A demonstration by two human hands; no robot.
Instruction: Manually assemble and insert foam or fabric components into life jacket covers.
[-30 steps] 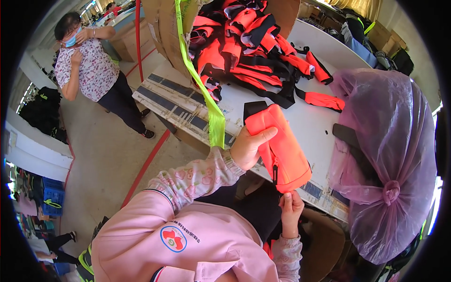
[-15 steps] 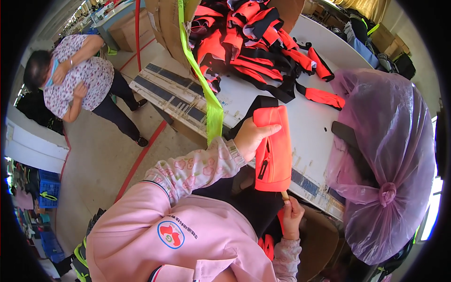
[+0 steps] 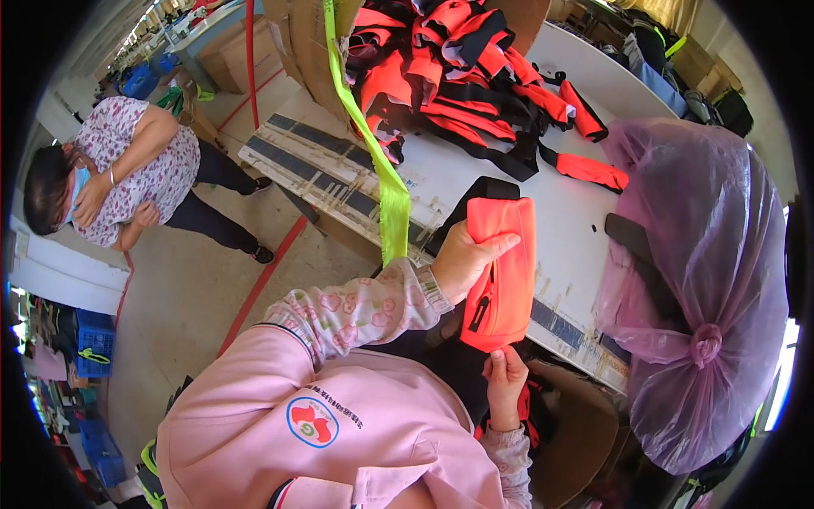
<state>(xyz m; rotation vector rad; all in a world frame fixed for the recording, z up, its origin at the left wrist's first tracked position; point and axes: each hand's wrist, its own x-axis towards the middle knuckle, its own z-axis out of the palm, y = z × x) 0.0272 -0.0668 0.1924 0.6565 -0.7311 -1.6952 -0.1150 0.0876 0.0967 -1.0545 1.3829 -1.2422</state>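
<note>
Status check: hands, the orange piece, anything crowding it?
Left hand grips folded orange fabric pad near top; right hand pinches its bottom edge. Pink plastic-bagged bundle close at right.

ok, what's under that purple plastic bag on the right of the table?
The purple plastic bag is translucent but only vague dark shapes show through, so its covered contents cannot be identified. A dark strap-like piece sticks out at its left edge on the white table.

Folded fabric piece held over the near edge of the bench, left hand gripping its left side, right hand pinching its bottom edge. Behind it on the bench, heap of vests. To the right, bagged machine. Far left, on the floor, another person.
</note>
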